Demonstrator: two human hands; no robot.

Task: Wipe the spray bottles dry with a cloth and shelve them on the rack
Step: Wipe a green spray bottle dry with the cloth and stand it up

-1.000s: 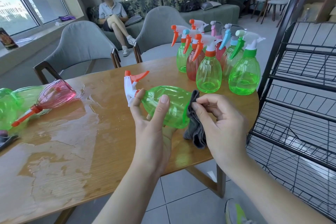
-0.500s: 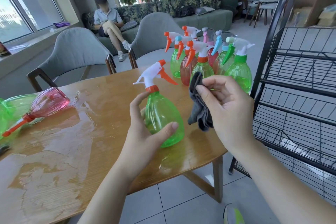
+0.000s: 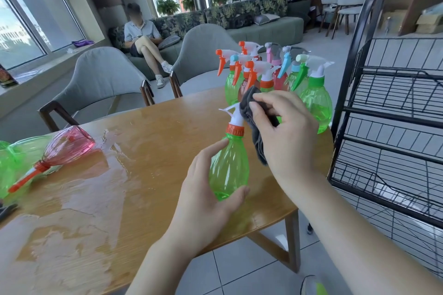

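My left hand (image 3: 206, 189) grips the body of an upright green spray bottle (image 3: 230, 165) with an orange collar and white trigger head, held over the wooden table (image 3: 148, 141). My right hand (image 3: 287, 132) pinches a dark grey cloth (image 3: 254, 122) against the bottle's trigger head and neck, hiding most of the trigger. Behind them, several upright spray bottles (image 3: 316, 103) in green and red stand grouped at the table's far right. A black wire rack (image 3: 393, 127) stands to the right of the table.
A pink bottle (image 3: 64, 148) and a green bottle (image 3: 12, 163) lie on their sides at the table's left. A wide puddle of water (image 3: 72, 199) covers the left part of the top. Two grey chairs (image 3: 103, 81) stand behind. A person sits on a sofa farther back.
The green bottle went from lying sideways in my left hand to upright. My right hand moved the cloth from the bottle's base up to its trigger head.
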